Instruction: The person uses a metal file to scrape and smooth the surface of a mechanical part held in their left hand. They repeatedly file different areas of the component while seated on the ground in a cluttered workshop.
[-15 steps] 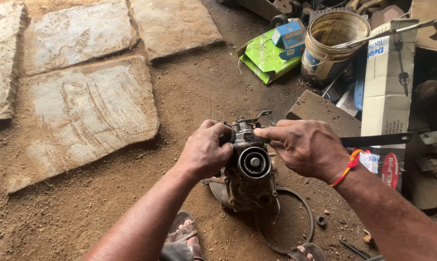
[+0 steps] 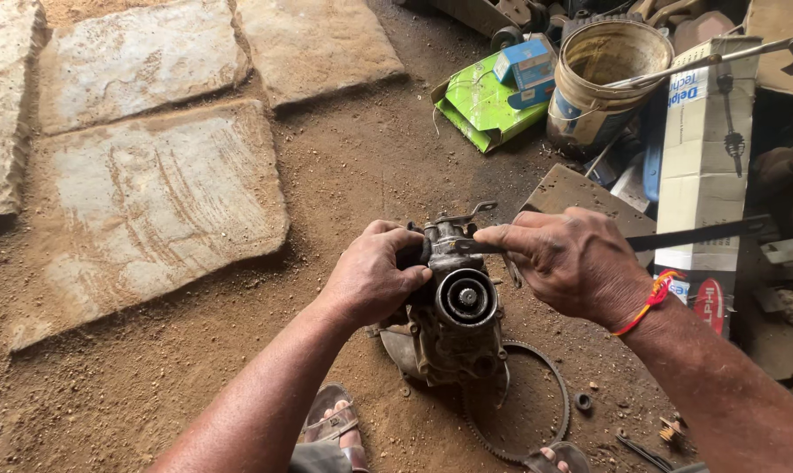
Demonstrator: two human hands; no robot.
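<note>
At frame centre, the left hand gripped the grimy metal engine part by its side; the right hand pinched its top lever. It looked heavy, rigid, greasy—best held by the casing.

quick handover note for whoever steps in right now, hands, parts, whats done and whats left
Left hand: gripping the left side of the greasy engine assembly, which stands upright on the dirt floor.
Right hand: fingers pinched at its top fittings; whether they hold a tool cannot be told.
Toothed belt and a small ring lie on the ground beside it.
Done: belt is off.
Left: the top fitting is in hand, not yet free.
</note>
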